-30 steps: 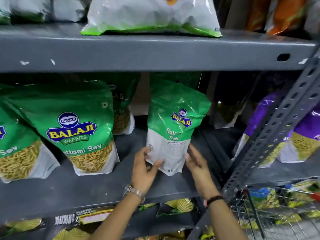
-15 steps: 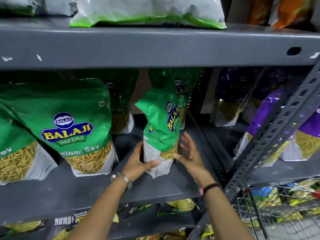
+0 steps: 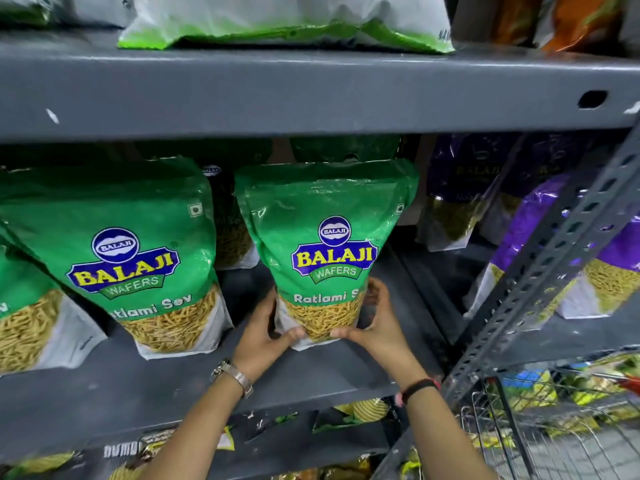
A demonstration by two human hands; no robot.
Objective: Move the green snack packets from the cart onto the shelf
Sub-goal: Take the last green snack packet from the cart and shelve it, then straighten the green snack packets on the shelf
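Note:
A green Balaji Ratlami Sev packet (image 3: 329,251) stands upright on the grey middle shelf (image 3: 311,375), its front label facing me. My left hand (image 3: 263,330) grips its lower left corner and my right hand (image 3: 377,320) grips its lower right side, thumbs on the front. To its left stand another green packet (image 3: 138,258) and a third at the frame's left edge (image 3: 20,306). More green packets (image 3: 232,223) sit behind them. The wire cart (image 3: 554,427) is at the lower right with several packets inside.
Purple snack packets (image 3: 540,237) fill the neighbouring bay to the right, behind a perforated grey upright (image 3: 554,258). A white and green bag (image 3: 284,22) lies on the upper shelf (image 3: 311,91). Dark packets (image 3: 156,448) sit on the shelf below.
The packet between my hands has turned from back-facing, through sideways, to front label facing me. Both hands now hold its base on the shelf.

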